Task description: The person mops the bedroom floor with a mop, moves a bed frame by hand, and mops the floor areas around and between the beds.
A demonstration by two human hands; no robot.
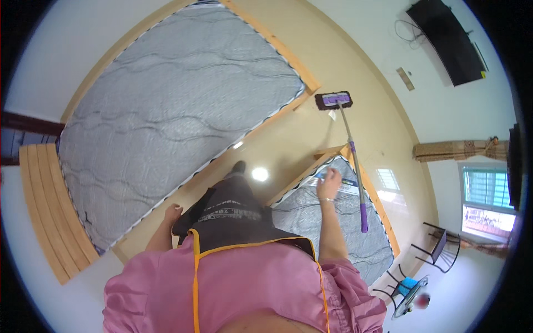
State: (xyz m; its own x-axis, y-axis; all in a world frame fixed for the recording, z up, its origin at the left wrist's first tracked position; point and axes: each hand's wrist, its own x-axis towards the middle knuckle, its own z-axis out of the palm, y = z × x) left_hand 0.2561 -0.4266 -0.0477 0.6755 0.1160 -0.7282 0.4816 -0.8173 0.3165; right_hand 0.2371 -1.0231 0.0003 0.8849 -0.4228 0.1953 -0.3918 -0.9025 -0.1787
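Locate the smaller mattress (300, 215) in a wooden frame (387, 225), right of the legs, across a gap from the larger mattress (183, 83). Note right hand (330, 184) over its far corner, fingers bent and parted; contact not discernible. Note also a bluish patch at the fingertips: held or merely behind, impossible to say. Log left hand (174, 213) well apart from right, beside the black apron (266, 230), fingers partly curled, nothing visible in the grasp; degree of closure unclear.

Record mop (356, 169) just right of right hand, head-down on the floor (383, 111), slanting past the frame corner.

Judge smaller mattress bulky, probably heavy, soft on the quilted top, firmer along the border, perhaps slippery on the glossy surface. Prefer a hold beneath the corner border over a pinch of the cover. Judge mop light, rigid along the shaft, likely to swivel at the head; best gripped at the purple handle (364, 219). Rate both as not fragile.
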